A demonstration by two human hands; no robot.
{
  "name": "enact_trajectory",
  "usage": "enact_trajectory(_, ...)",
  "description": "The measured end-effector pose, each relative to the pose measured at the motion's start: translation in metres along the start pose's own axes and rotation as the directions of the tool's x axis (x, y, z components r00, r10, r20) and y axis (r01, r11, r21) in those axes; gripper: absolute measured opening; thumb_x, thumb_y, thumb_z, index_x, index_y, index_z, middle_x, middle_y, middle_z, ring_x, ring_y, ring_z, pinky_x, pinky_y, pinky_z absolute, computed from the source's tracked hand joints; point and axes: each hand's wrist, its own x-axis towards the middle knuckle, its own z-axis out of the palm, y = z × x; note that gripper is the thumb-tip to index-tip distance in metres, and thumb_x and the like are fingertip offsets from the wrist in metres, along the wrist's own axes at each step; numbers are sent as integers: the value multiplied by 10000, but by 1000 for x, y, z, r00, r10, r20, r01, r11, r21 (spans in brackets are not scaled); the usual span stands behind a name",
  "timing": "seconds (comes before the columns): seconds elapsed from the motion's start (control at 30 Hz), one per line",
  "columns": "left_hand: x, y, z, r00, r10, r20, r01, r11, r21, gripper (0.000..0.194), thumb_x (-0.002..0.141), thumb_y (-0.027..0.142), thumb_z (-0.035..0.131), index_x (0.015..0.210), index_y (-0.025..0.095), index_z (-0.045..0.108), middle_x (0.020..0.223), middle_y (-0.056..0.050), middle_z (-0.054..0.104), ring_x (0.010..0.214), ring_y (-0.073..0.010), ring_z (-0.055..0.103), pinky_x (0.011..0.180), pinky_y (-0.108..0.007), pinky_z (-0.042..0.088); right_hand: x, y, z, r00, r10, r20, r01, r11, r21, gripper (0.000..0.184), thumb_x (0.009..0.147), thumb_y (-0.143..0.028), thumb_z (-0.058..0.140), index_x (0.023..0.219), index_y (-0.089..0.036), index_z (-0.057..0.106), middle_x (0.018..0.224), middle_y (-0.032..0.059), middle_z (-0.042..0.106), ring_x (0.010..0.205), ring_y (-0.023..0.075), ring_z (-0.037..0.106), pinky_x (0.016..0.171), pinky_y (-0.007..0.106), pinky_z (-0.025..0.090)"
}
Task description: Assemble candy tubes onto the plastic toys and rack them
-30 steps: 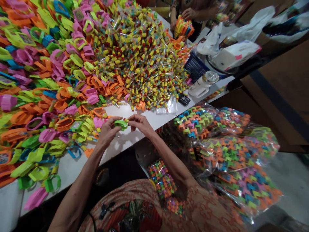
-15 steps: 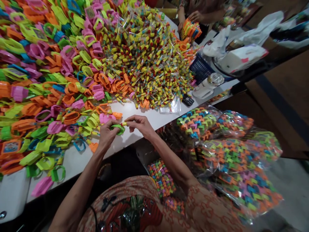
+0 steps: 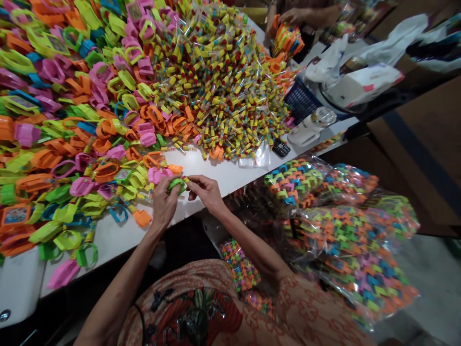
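My left hand is closed around a bright green toy watch, just above the white table's front edge. At its right side, my right hand pinches a small yellow-and-red tube, its end against the watch. How far the tube sits inside the band is hidden by my fingers. Pink toy watches lie right behind my left hand. An orange toy watch rests on the table to the left of that wrist.
Heaped toy watches cover the left, beside a mound of yellow-capped clear tubes. A black phone, a jar and a blue basket stand right. Filled plastic bags lie below. Another person's hand holds orange pieces across the table.
My right hand has come closer to my left, bringing the tube against the green watch. The watch has turned in my left fingers. The camera view has shifted slightly.
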Motion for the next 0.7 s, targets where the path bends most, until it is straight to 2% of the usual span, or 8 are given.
enact_trajectory(0.07,-4,1,1,997,25,68,-26,999,20,299,857,444,644,1025,209,719,871,-25,680,735,-146,612,612,-254,499,0,0,5,1000,-18,-1,18,1000,10,537,721,-609,816,979,-144,742,639,-35,634,521,94,590,558,246,527)
enact_trajectory(0.17,-5,-2,-2,995,63,71,-66,996,54,269,910,465,635,968,212,706,833,-18,689,749,-149,631,676,-268,527,1,-4,4,999,-17,51,17,1000,-5,519,729,-599,810,975,-146,753,648,-36,630,525,92,581,558,243,516)
enact_trajectory(0.23,-1,-7,-7,985,151,81,-159,982,104,268,927,470,638,965,217,718,871,-24,713,789,-157,657,739,-284,548,2,-8,-1,997,-19,80,22,999,-46,487,749,-591,799,955,-151,769,672,-33,626,521,79,554,545,234,493)
enact_trajectory(0.37,4,-17,-13,920,348,179,-383,895,229,300,959,495,635,1003,218,739,948,-44,745,849,-176,690,781,-297,558,2,-16,-13,987,-42,155,67,984,-165,422,823,-561,750,908,-150,792,721,-17,615,520,57,500,526,221,443)
enact_trajectory(0.47,3,-23,-13,871,433,232,-487,822,295,282,999,449,600,1041,207,739,948,-52,745,847,-177,693,763,-286,552,2,-20,-17,972,-65,227,120,963,-240,425,876,-556,701,905,-143,796,756,-4,619,535,55,489,540,221,436)
enact_trajectory(0.53,1,-25,-12,859,452,242,-510,796,326,263,1008,417,590,1074,206,734,969,-57,745,872,-184,696,785,-290,554,2,-22,-17,963,-82,258,159,942,-297,423,913,-549,668,912,-145,797,794,6,628,552,54,491,558,221,440)
enact_trajectory(0.7,1,-27,-12,887,392,243,-459,808,370,260,974,409,630,1127,219,721,1038,-73,753,930,-210,699,834,-311,553,5,-21,-19,959,-134,248,221,902,-371,383,973,-504,615,954,-172,804,851,15,642,573,58,515,613,228,459)
